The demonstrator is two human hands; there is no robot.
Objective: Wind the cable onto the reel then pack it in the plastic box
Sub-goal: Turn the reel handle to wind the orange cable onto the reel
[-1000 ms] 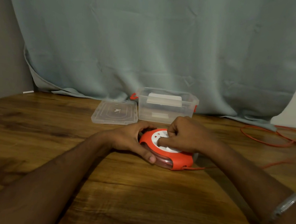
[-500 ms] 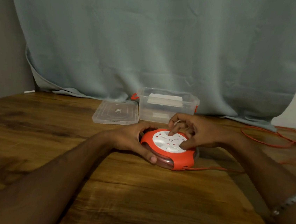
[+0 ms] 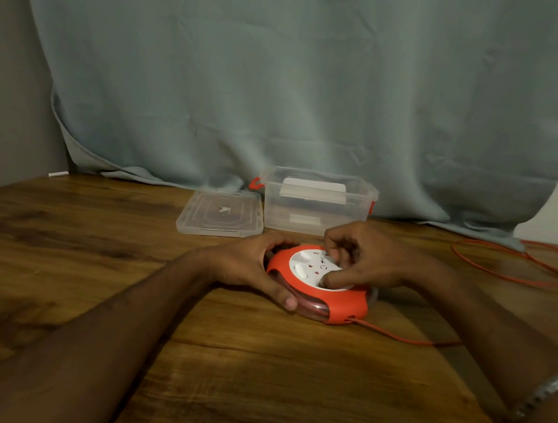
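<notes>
Two hands on the reel (image 3: 319,286), which lies flat on the tabletop (image 3: 253,374) just in front of the box (image 3: 318,203). Left hand (image 3: 247,266) curls around the reel's left rim, grip closed on the red casing, bracing it. Right hand (image 3: 365,258) sits on the white centre disc, fingers (image 3: 335,251) pinched down on it, apparently to turn it. Cable (image 3: 405,338) leaves the reel's near right edge, thin and limp, with loose loops well off to the right; much is left to wind. Judged: reel rigid, smooth plastic, light enough to slide, so the rim brace matters; the cable is floppy and may snag or kink. For packing, take the reel by opposite rim edges. Box stands open, lid (image 3: 220,212) flat beside it on the left.
</notes>
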